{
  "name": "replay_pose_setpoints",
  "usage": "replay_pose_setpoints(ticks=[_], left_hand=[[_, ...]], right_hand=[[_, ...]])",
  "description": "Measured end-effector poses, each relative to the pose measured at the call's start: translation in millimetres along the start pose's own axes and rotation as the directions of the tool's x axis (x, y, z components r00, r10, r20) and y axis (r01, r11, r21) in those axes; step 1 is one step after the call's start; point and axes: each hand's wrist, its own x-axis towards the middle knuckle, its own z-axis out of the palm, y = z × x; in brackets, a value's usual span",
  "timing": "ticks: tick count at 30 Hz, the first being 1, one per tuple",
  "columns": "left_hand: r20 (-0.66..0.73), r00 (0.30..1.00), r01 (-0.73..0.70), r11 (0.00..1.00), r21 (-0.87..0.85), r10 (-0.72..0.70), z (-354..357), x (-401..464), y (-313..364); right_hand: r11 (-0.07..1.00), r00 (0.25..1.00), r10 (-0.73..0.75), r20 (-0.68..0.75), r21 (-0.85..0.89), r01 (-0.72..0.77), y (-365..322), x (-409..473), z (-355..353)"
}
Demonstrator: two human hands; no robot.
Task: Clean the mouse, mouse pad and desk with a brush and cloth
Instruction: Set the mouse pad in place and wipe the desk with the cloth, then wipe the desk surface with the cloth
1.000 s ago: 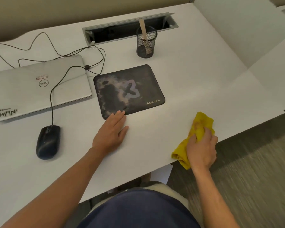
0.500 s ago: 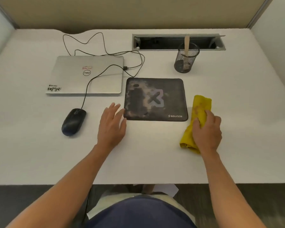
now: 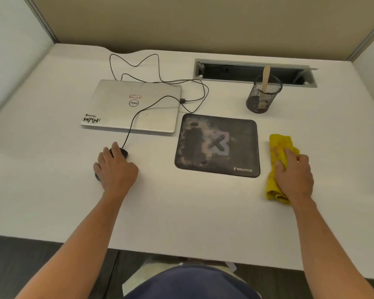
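Observation:
My left hand (image 3: 115,169) lies over the black wired mouse (image 3: 124,152) on the white desk (image 3: 192,212), covering most of it. The dark patterned mouse pad (image 3: 217,145) lies flat in the middle of the desk. Just right of the pad, my right hand (image 3: 295,174) presses down on the crumpled yellow cloth (image 3: 277,145). A wooden brush handle (image 3: 266,77) sticks up from the black mesh cup (image 3: 261,97) behind the pad.
A closed silver laptop (image 3: 132,106) lies at the back left, with the mouse cable (image 3: 156,80) looping over and behind it. An open cable tray (image 3: 255,72) is set into the desk's far side. Partition walls enclose the desk.
My left hand moved left from beside the pad onto the mouse. My right hand slid the cloth from the desk's right front edge to beside the pad. The view swung to face the desk.

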Motion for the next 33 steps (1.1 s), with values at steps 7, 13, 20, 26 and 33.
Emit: replay_pose_setpoints(ticks=[7, 13, 20, 26, 33], left_hand=[[-0.003, 1.0, 0.006, 0.998, -0.063, -0.006, -7.3, 9.3, 1.9], [-0.019, 1.0, -0.02, 0.979, -0.205, 0.017, -3.5, 5.4, 26.3], [0.021, 0.987, -0.145, 0.93, -0.338, 0.162, 6.3, -7.7, 83.7], [0.042, 0.955, -0.261, 0.898, -0.354, 0.294, 25.3, -20.5, 143.6], [0.087, 0.921, -0.336, 0.888, -0.314, 0.38, 53.0, -24.6, 197.9]], right_hand=[[0.979, 1.0, -0.021, 0.017, -0.204, 0.024, -1.1, 15.7, -7.0], [0.966, 0.942, -0.259, -0.214, -0.057, 0.253, -54.4, -13.9, 7.8], [0.965, 0.964, -0.259, -0.055, 0.029, 0.261, -66.5, -45.1, 49.3], [0.967, 0.969, -0.246, -0.032, 0.052, 0.248, -64.6, -45.6, 57.2], [0.971, 0.971, -0.237, 0.01, 0.039, 0.237, -62.6, -44.4, 60.4]])
